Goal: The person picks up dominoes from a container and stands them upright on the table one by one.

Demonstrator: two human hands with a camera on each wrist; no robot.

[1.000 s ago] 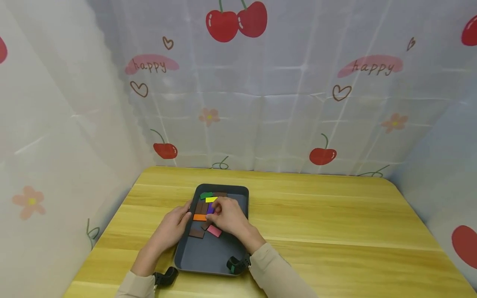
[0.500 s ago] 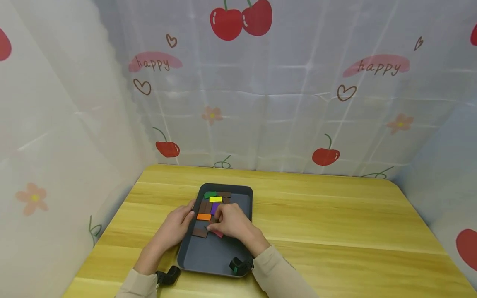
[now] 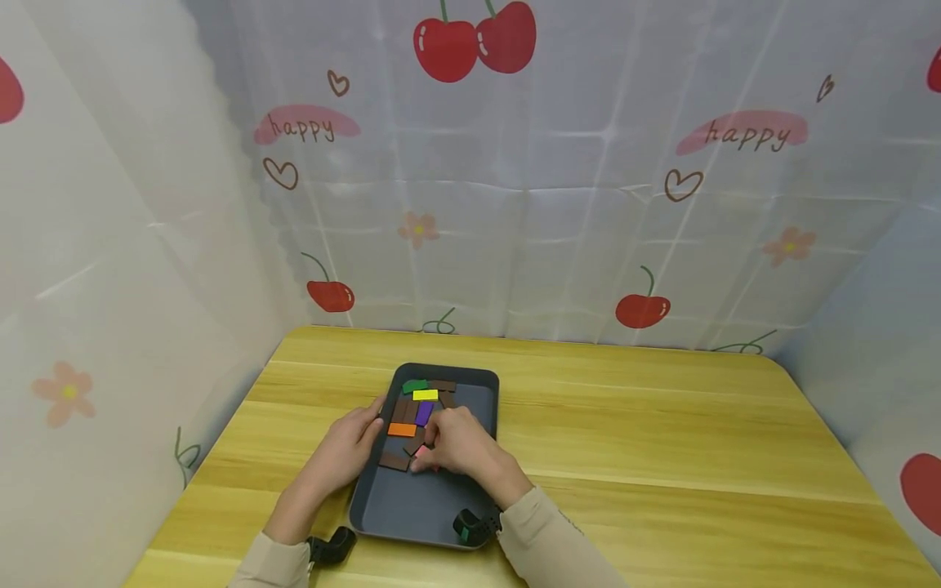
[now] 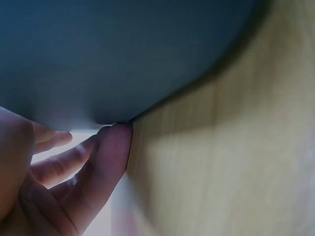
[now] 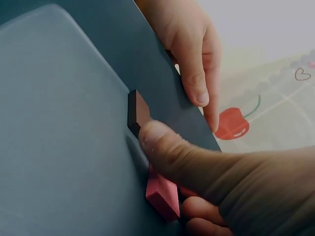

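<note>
My left hand [image 3: 345,445] grips the left rim of a dark grey tray [image 3: 408,518], its thumb at the rim and other fingers outside it. Inside the tray, my right hand [image 3: 463,445] pinches a pink block [image 5: 163,196] between thumb and fingers, covering part of it. Just beyond the thumb tip sits a brown block [image 5: 139,110], close to the tray's left wall. Near the right fingers in the head view lie another brown block [image 3: 414,443], a purple block [image 3: 424,413] and an orange block [image 3: 402,429], all flat.
Further back in the tray lie a yellow block [image 3: 425,395], a green block [image 3: 415,385] and several brown blocks [image 3: 443,385]. The tray stands on a wooden table [image 3: 625,425], left of its middle. A cherry-print curtain [image 3: 515,245] encloses the table's back and sides.
My right hand has moved toward me from beside the purple block, past the tilted brown block, to the pink block. The left hand has stayed on the rim.
</note>
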